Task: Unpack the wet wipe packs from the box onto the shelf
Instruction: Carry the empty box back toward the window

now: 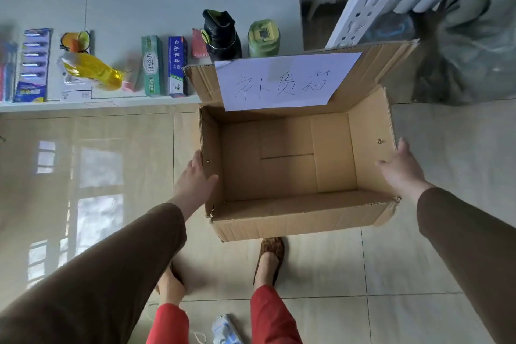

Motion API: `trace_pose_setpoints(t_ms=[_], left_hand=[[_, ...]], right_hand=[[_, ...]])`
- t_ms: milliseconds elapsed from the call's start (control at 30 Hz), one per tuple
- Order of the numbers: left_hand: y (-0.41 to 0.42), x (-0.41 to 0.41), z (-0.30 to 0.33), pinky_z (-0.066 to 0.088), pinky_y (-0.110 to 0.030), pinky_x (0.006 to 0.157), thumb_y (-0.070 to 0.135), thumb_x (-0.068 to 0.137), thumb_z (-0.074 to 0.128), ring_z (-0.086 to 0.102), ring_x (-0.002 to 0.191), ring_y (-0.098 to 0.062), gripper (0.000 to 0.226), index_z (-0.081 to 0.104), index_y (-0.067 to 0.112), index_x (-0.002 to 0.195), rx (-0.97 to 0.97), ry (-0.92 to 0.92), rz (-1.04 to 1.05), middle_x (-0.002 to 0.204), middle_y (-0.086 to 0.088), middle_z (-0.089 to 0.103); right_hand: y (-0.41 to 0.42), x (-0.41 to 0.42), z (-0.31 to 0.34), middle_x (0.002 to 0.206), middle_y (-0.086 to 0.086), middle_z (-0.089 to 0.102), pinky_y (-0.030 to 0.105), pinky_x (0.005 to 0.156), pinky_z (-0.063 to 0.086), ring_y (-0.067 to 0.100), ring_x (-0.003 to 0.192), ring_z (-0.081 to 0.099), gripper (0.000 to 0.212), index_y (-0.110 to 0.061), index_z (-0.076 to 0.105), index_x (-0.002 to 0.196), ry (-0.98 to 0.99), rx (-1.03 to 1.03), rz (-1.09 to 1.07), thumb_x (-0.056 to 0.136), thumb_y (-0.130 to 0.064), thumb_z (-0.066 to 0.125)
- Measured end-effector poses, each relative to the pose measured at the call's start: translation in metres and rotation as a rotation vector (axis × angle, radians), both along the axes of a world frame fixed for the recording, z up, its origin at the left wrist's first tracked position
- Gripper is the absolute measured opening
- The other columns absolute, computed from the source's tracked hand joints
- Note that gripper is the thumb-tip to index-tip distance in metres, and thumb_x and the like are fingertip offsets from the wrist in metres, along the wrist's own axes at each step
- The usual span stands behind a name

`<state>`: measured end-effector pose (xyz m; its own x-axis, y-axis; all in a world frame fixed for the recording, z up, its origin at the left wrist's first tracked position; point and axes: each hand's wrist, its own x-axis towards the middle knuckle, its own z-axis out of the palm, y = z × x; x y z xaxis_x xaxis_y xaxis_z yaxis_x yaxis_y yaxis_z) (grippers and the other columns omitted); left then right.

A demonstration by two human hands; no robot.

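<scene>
Box (293, 165) empty on the floor (111, 162) below the shelf edge (83, 105), no wet wipe packs clearly visible, left hand (195, 179) and right hand (399, 167) flat-fingered against its side walls, gripping nothing — best squeezed evenly, lifted level, carried clear.

Matt corrugated cardboard box (293, 176) (paper label (282, 81)) — glossy floor tiles (83, 162).

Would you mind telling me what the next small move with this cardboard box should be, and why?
Probably lift the open brown cardboard box away. Its inside shows only bare cardboard, with no wet wipe packs visible, and the left hand and right hand are already at its two short side walls. Whether the fingers grip yet is unclear.
</scene>
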<state>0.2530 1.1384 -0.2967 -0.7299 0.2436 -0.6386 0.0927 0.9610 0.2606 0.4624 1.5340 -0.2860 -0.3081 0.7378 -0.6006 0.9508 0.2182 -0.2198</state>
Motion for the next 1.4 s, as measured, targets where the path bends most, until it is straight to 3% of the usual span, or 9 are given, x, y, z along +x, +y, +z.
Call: trace_pose_setpoints(t_ms=[100,167,267,500,800,900,1067,1233,1400], left_hand=[[0.007,0.003,-0.018,0.049,-0.039,0.080,0.023,0.098,0.057,0.062,0.108,-0.035,0.064,0.020,0.013,0.150,0.004,0.001,0.111,0.133,-0.017,0.058],[0.006,0.005,-0.026,0.046,-0.036,0.068,0.014,0.098,0.056,0.060,0.084,-0.031,0.055,0.026,0.013,0.144,-0.041,0.036,0.104,0.114,-0.018,0.065],[-0.010,0.004,-0.028,0.039,-0.036,0.061,0.005,0.096,0.051,0.051,0.074,-0.026,0.051,0.030,0.014,0.141,-0.085,0.084,0.097,0.096,-0.014,0.063],[-0.097,0.017,0.022,0.041,-0.038,0.065,0.001,0.094,0.048,0.051,0.075,-0.032,0.051,0.032,0.016,0.140,-0.070,0.108,0.210,0.103,-0.018,0.065],[-0.267,0.013,0.147,0.043,-0.035,0.061,0.005,0.094,0.046,0.053,0.075,-0.030,0.055,0.030,0.023,0.143,-0.054,0.207,0.341,0.102,-0.017,0.066],[-0.346,0.009,0.189,0.039,-0.032,0.055,0.008,0.086,0.043,0.054,0.073,-0.028,0.050,0.036,0.033,0.129,-0.076,0.273,0.386,0.091,-0.008,0.063],[-0.472,0.000,0.260,0.041,-0.036,0.060,0.005,0.086,0.041,0.052,0.069,-0.030,0.036,0.040,0.024,0.117,-0.075,0.297,0.514,0.081,-0.007,0.058],[-0.606,0.003,0.307,0.042,-0.038,0.064,0.008,0.086,0.043,0.052,0.070,-0.031,0.030,0.037,0.025,0.111,-0.111,0.356,0.702,0.084,-0.011,0.062],[-0.724,0.005,0.329,0.049,-0.038,0.070,0.011,0.078,0.047,0.063,0.081,-0.034,0.042,0.038,0.031,0.115,-0.117,0.385,0.863,0.094,-0.008,0.066]], right_hand=[[0.004,-0.007,-0.021,0.148,0.018,0.045,0.045,0.099,0.046,0.039,0.127,0.052,0.064,-0.012,0.027,0.152,-0.025,0.025,-0.055,0.096,-0.021,0.058],[0.000,-0.011,-0.027,0.148,0.018,0.044,0.044,0.100,0.044,0.039,0.129,0.050,0.060,-0.008,0.034,0.150,-0.078,0.021,-0.052,0.097,-0.026,0.057],[-0.012,-0.012,-0.029,0.142,0.017,0.055,0.042,0.098,0.046,0.038,0.125,0.055,0.045,-0.004,0.051,0.139,-0.132,0.057,-0.003,0.098,-0.024,0.055],[-0.086,-0.007,0.020,0.148,0.012,0.051,0.042,0.105,0.040,0.035,0.133,0.049,0.046,-0.010,0.049,0.144,-0.039,0.085,-0.009,0.102,-0.027,0.049],[-0.246,-0.040,0.151,0.141,0.014,0.055,0.043,0.095,0.043,0.039,0.124,0.052,0.040,-0.010,0.053,0.138,0.021,0.056,0.070,0.104,-0.029,0.047],[-0.310,-0.070,0.195,0.134,0.016,0.060,0.040,0.092,0.043,0.041,0.119,0.054,0.036,-0.006,0.056,0.132,0.047,0.060,0.153,0.102,-0.024,0.049],[-0.421,-0.132,0.246,0.109,0.015,0.068,0.039,0.081,0.049,0.038,0.096,0.062,0.025,-0.012,0.062,0.101,0.115,0.064,0.322,0.096,-0.033,0.049],[-0.550,-0.209,0.295,0.142,0.011,0.056,0.040,0.100,0.041,0.037,0.127,0.052,0.041,-0.014,0.054,0.139,0.173,0.028,0.481,0.101,-0.029,0.051],[-0.659,-0.294,0.321,0.146,0.010,0.052,0.039,0.105,0.040,0.036,0.132,0.049,0.046,-0.017,0.050,0.144,0.196,0.006,0.726,0.100,-0.031,0.051]])
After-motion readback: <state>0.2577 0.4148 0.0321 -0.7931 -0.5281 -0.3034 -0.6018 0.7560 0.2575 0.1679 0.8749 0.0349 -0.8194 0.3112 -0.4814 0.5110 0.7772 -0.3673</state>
